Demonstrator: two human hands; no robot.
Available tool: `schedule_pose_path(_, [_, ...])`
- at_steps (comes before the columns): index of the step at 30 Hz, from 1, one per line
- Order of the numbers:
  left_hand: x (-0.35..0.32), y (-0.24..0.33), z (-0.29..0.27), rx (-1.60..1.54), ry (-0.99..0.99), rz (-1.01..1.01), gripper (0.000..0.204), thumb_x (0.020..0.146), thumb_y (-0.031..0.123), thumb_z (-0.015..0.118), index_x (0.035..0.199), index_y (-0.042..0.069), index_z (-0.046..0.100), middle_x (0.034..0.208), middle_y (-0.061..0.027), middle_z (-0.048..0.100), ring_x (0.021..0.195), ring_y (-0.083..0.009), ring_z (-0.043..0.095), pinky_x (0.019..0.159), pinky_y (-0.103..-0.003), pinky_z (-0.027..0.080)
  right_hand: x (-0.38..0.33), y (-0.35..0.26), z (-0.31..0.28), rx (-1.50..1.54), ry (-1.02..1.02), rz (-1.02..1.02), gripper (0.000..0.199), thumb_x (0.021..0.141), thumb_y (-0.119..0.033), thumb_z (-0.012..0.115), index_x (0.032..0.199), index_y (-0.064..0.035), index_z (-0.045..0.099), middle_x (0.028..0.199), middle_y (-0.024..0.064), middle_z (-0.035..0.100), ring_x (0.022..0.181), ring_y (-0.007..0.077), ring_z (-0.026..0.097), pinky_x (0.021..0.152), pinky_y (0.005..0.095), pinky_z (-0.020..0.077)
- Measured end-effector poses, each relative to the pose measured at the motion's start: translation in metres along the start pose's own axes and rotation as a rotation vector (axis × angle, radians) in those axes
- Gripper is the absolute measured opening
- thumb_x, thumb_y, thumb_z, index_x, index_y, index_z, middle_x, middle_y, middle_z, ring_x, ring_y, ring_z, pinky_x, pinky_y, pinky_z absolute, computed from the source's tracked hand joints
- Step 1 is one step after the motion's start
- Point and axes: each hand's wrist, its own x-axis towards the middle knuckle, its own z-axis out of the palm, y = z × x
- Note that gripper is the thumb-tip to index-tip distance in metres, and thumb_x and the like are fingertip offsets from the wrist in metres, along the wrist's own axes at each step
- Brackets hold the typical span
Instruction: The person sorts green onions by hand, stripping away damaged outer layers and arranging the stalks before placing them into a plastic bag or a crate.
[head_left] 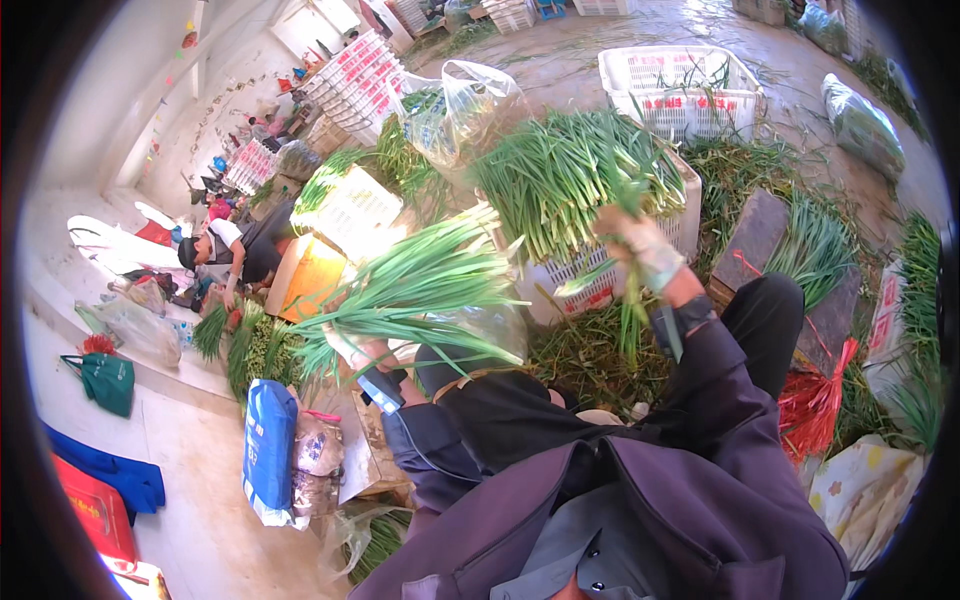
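Note:
My left hand (362, 348), in a pale glove, is closed around a loose bunch of green garlic (420, 275). Its long leaves spread out left and right over my left knee. My right hand (640, 245), also gloved, is closed on a few stalks (630, 315) that hang below it toward the floor. Right behind that hand, a thick heap of the same greens (575, 170) lies on a white plastic crate (690, 195), pale root ends toward me. The fingers of my left hand are partly covered by leaves.
Loose leaf trimmings (590, 360) cover the floor between my legs. Beyond the heap stands a white crate (685, 75). Tied greens (815, 245) and red twine (820, 400) lie at my right. A blue package (268, 450) sits at my left; another person (225, 245) bends farther off.

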Motion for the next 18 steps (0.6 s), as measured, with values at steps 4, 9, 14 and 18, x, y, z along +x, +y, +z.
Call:
schedule_pose_path(4, [-0.009, -0.06, 0.054, 0.037, 0.045, -0.007, 0.03, 0.099, 0.034, 0.06, 0.108, 0.006, 0.065, 0.105, -0.0094, 0.069, 0.099, -0.0283, 0.065, 0.095, -0.05, 0.053, -0.002, -0.001, 0.055, -0.303, -0.226, -0.182, 0.071, 0.09, -0.02, 0.074, 0.15, -0.0023, 0.04, 0.122, 0.0153, 0.064, 0.063, 0.0089, 0.055, 0.053, 0.0242, 0.0473])
schedule_pose_path(9, [-0.042, -0.055, 0.106, 0.228, 0.196, 0.05, 0.032, 0.099, 0.038, 0.061, 0.104, 0.006, 0.066, 0.103, -0.0104, 0.068, 0.095, -0.0294, 0.066, 0.094, -0.054, 0.055, -0.021, -0.007, 0.09, -0.683, 0.023, -0.348, 0.033, 0.089, -0.024, 0.079, 0.115, -0.0043, 0.072, 0.084, 0.0046, 0.07, 0.074, 0.0117, 0.062, 0.069, 0.03, 0.0515])
schedule_pose_path(14, [-0.028, -0.041, 0.088, 0.281, 0.26, 0.185, 0.033, 0.098, 0.04, 0.058, 0.095, 0.008, 0.065, 0.102, -0.0168, 0.071, 0.097, -0.0354, 0.068, 0.097, -0.059, 0.054, 0.002, 0.019, 0.021, -0.356, 0.301, -0.236, 0.019, 0.093, -0.016, 0.075, 0.107, -0.0032, 0.074, 0.08, 0.0013, 0.071, 0.063, 0.0095, 0.062, 0.058, 0.0262, 0.0492])
schedule_pose_path(18, [-0.016, -0.022, 0.088, 0.237, 0.175, 0.142, 0.038, 0.096, 0.041, 0.059, 0.091, 0.003, 0.066, 0.098, -0.0173, 0.072, 0.098, -0.0349, 0.07, 0.092, -0.057, 0.057, -0.015, 0.029, -0.042, -0.268, 0.595, -0.196, 0.018, 0.093, -0.022, 0.074, 0.099, -0.0052, 0.075, 0.079, 0.0009, 0.07, 0.069, 0.0108, 0.062, 0.062, 0.0308, 0.0492])
